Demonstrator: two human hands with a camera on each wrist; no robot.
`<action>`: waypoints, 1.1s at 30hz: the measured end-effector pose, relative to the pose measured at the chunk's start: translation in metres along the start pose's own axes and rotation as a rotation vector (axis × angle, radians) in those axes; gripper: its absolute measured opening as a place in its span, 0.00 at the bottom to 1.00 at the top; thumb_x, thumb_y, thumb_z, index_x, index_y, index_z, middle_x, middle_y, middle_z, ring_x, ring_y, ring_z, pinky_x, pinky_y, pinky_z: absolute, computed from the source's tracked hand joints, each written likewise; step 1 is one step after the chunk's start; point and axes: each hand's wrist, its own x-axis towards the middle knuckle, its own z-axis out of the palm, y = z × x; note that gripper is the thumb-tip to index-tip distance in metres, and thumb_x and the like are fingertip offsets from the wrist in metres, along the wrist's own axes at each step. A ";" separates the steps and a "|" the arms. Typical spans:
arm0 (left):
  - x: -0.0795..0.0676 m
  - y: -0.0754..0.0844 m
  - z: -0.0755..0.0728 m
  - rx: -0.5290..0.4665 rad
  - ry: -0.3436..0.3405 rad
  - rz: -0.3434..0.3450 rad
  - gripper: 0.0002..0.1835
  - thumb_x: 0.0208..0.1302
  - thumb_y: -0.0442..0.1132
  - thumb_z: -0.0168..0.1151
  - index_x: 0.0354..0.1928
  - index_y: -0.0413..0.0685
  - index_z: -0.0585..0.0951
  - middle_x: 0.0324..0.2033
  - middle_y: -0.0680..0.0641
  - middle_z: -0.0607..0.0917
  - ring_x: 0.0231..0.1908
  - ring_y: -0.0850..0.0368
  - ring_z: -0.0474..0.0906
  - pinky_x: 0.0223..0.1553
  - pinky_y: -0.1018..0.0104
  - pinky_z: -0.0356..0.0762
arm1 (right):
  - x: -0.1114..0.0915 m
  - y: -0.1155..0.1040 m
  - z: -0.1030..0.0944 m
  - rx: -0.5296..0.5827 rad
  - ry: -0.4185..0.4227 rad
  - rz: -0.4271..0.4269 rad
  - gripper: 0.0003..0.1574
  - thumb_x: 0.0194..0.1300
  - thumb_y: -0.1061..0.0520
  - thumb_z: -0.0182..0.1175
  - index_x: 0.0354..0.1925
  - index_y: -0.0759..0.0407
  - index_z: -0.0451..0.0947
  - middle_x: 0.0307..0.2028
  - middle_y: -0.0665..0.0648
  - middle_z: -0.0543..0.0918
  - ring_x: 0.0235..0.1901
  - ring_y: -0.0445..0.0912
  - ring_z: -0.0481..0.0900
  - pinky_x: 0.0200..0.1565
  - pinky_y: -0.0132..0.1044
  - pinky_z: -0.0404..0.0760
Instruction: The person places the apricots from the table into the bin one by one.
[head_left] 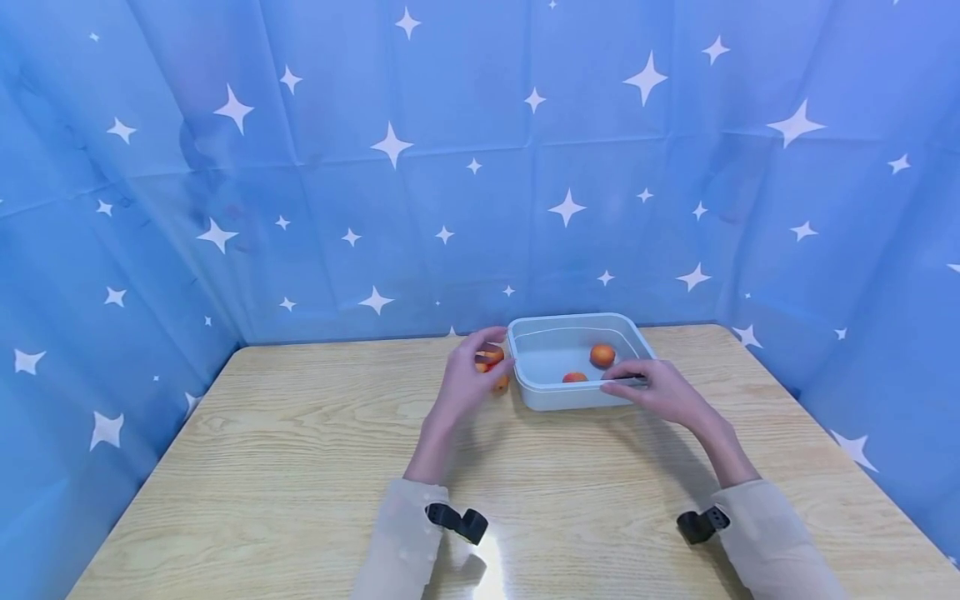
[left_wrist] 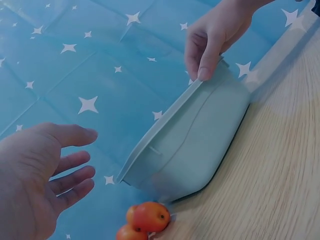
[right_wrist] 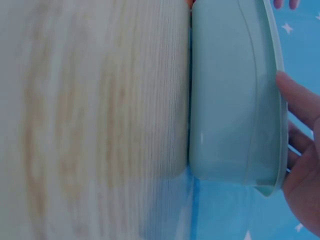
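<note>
Over by the far edge of the bench (head_left: 300, 433), nearer its far right corner than its far left one, sits a pale blue tub (head_left: 577, 398), with at least two orange-red fruits (head_left: 602, 356) lying inside. The right hand (head_left: 660, 390) pinches the tub's near rim toward its right end, thumb against the outside of the wall and the other fingers over the lip. The left hand (head_left: 467, 375) is beside the tub's left end, its thumb and fingers apart with a gap between them, gripping nothing that I can see; just past it a small cluster of loose fruit (head_left: 501, 385) lies close to the tub's left wall, partly hidden by that hand. The tub looks like thin moulded plastic, so I'd expect it to be light, fairly stiff at the lip and a little springy along the walls, smooth enough to slide on the bench if nudged. The rolled rim seems the best place to hold it. The fruits look round, glossy and light, apt to roll; whether they're firm or soft I can't tell. I'd take each one round its middle, thumb opposite two or three fingers, with only gentle pressure in case the skin bruises.
</note>
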 end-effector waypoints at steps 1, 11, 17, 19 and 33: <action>0.000 -0.001 -0.001 0.011 0.005 -0.003 0.25 0.65 0.31 0.68 0.64 0.38 0.77 0.56 0.41 0.81 0.54 0.39 0.77 0.57 0.42 0.77 | 0.000 0.000 0.000 0.003 -0.001 0.002 0.09 0.68 0.50 0.67 0.43 0.51 0.87 0.40 0.47 0.88 0.40 0.43 0.82 0.42 0.36 0.81; -0.002 -0.011 -0.015 0.022 0.057 -0.070 0.24 0.63 0.33 0.70 0.62 0.45 0.79 0.55 0.46 0.82 0.56 0.44 0.76 0.60 0.45 0.74 | 0.000 -0.002 0.000 0.024 -0.009 0.012 0.09 0.68 0.50 0.67 0.44 0.51 0.87 0.40 0.47 0.88 0.41 0.44 0.83 0.42 0.35 0.82; -0.002 -0.020 -0.024 0.069 0.073 -0.070 0.25 0.64 0.33 0.70 0.63 0.43 0.78 0.56 0.44 0.81 0.55 0.46 0.75 0.60 0.45 0.73 | 0.001 -0.001 0.000 0.025 0.000 0.005 0.08 0.67 0.51 0.68 0.42 0.51 0.87 0.39 0.47 0.88 0.40 0.42 0.83 0.41 0.35 0.81; -0.003 -0.023 -0.027 0.080 0.077 -0.076 0.25 0.64 0.34 0.70 0.63 0.44 0.78 0.57 0.44 0.81 0.56 0.47 0.74 0.60 0.45 0.73 | 0.001 -0.001 0.001 0.019 -0.001 0.001 0.08 0.67 0.51 0.68 0.42 0.51 0.87 0.39 0.47 0.88 0.40 0.42 0.82 0.42 0.35 0.81; -0.009 -0.040 -0.040 0.071 0.106 -0.204 0.27 0.64 0.38 0.71 0.65 0.50 0.77 0.62 0.49 0.79 0.58 0.44 0.73 0.60 0.49 0.74 | 0.000 0.002 0.000 0.014 -0.009 0.014 0.09 0.68 0.50 0.67 0.44 0.51 0.87 0.40 0.48 0.87 0.42 0.44 0.82 0.43 0.36 0.82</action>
